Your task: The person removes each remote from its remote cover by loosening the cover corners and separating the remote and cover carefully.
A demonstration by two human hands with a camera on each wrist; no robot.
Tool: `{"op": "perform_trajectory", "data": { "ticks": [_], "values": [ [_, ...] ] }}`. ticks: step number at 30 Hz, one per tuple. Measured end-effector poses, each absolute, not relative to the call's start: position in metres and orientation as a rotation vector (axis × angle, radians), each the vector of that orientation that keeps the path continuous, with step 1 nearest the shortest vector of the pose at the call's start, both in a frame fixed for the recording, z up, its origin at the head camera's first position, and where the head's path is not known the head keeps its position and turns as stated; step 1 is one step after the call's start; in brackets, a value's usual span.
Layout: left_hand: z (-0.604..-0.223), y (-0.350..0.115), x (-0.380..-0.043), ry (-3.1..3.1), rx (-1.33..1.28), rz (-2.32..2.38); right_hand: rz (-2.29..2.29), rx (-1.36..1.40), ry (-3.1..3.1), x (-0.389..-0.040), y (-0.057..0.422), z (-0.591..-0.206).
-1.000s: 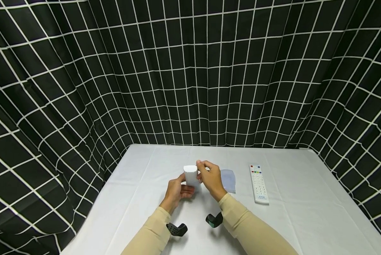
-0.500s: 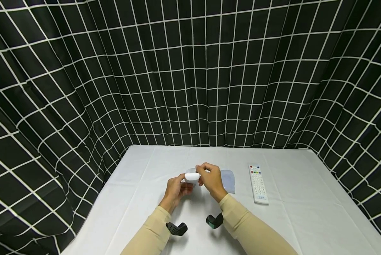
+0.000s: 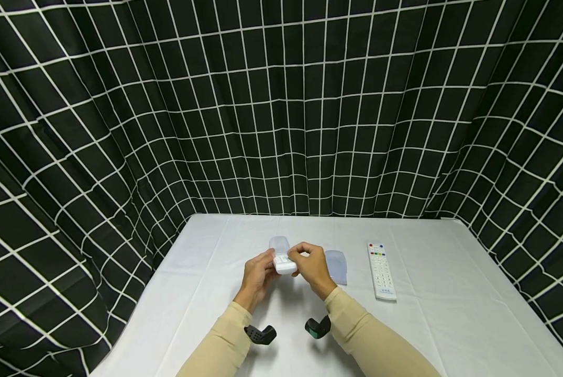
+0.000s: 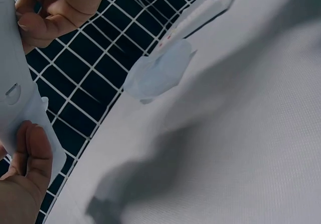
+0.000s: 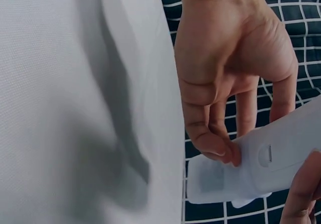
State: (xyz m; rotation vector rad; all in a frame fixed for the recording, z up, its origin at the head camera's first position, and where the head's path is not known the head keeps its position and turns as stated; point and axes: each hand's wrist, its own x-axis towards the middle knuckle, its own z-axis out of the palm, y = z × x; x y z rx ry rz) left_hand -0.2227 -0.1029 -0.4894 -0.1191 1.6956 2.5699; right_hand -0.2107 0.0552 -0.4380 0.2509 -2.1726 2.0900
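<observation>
My left hand [image 3: 257,276] holds a small white remote control [image 3: 285,264] above the table from its left side. A translucent sleeve [image 3: 279,245] sticks out past its far end, and some buttons show on its face. My right hand [image 3: 310,266] pinches at the right edge; in the right wrist view its thumb and fingertips meet where the sleeve [image 5: 208,181] borders the white body [image 5: 286,148]. How far the sleeve covers the remote is hard to tell. In the left wrist view, fingers of the left hand [image 4: 30,158] lie on the sleeve's side.
A second translucent bluish sleeve [image 3: 337,268] lies flat on the white-clothed table [image 3: 427,335], just right of my right hand. Farther right lies a longer white remote control [image 3: 382,272] with its buttons up. A black curtain with white grid lines [image 3: 305,131] surrounds the table's back and sides.
The held remote control has tipped from standing end-up to lying flatter, so its buttons and the sleeve beyond its far end now show. Both hands stay in nearly the same place.
</observation>
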Motion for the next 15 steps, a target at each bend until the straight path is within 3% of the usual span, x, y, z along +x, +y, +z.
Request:
{"op": "perform_trajectory", "data": {
  "ticks": [15],
  "values": [
    [-0.4827,-0.0993,-0.2212,1.613,-0.03,2.645,2.051,0.162,-2.237,-0.2158,0.0568,-0.4479]
  ]
}}
